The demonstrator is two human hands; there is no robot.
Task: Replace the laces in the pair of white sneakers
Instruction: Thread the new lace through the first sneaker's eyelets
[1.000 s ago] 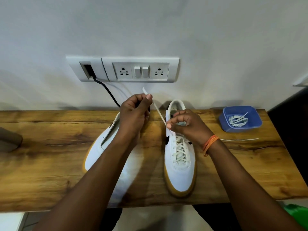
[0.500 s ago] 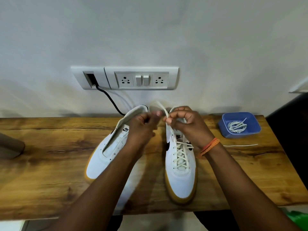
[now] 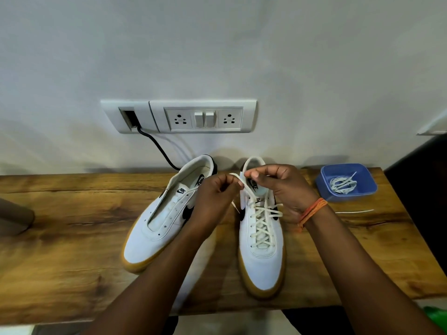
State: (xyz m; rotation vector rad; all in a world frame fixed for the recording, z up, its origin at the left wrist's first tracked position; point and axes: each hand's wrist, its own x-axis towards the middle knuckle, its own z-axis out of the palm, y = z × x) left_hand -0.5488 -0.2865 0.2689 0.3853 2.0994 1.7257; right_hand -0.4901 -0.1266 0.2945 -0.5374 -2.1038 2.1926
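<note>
Two white sneakers with gum soles stand on the wooden table (image 3: 72,250). The left sneaker (image 3: 159,226) has bare eyelets and no lace. The right sneaker (image 3: 262,247) carries a cream lace (image 3: 262,221) crossed up its eyelets. My left hand (image 3: 212,197) and my right hand (image 3: 280,187) meet above the right sneaker's collar. Each hand pinches an end of that lace between thumb and fingers. A loose lace tip (image 3: 235,206) hangs below my left hand.
A blue plastic tub (image 3: 325,187) at the back right holds a coiled white lace (image 3: 343,184). Another lace end (image 3: 355,211) lies on the table beside it. A black cable (image 3: 157,148) runs from the wall socket panel (image 3: 179,116) down behind the left sneaker. A dark object (image 3: 14,218) sits at the left edge.
Both hands have come down from a raised, spread pull and closed together over the right sneaker's collar. The lace, stretched taut before, now loops between my fingers.
</note>
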